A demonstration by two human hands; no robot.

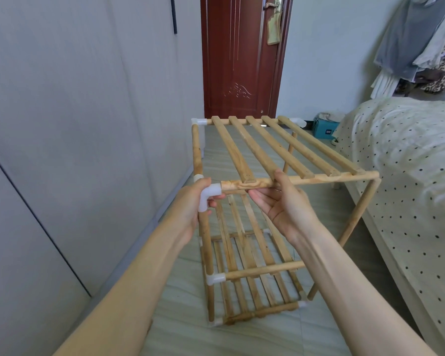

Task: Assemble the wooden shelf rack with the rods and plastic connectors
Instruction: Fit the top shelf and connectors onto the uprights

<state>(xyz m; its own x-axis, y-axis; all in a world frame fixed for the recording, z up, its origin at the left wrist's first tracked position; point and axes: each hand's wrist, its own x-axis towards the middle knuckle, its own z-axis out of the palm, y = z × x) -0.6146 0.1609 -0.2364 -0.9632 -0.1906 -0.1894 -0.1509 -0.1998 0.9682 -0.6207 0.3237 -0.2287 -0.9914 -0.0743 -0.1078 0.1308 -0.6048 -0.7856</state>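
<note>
Both forearms reach in from the bottom edge toward the wooden shelf rack (254, 227), which stands on the floor between a wardrobe (62, 124) and a spotted bed (409, 163). Its top slatted shelf (280, 147) looks unsupported at the near right corner, where no connector shows on the front rod (280, 181); pushing there could, I judge, twist the frame or spring a joint. My left hand (190, 201) grips the white corner connector (211, 195). My right hand (280, 201) curls loosely round the front rod. No container is visible close by; a teal box (324, 129) sits far off, contents unseen.
</note>
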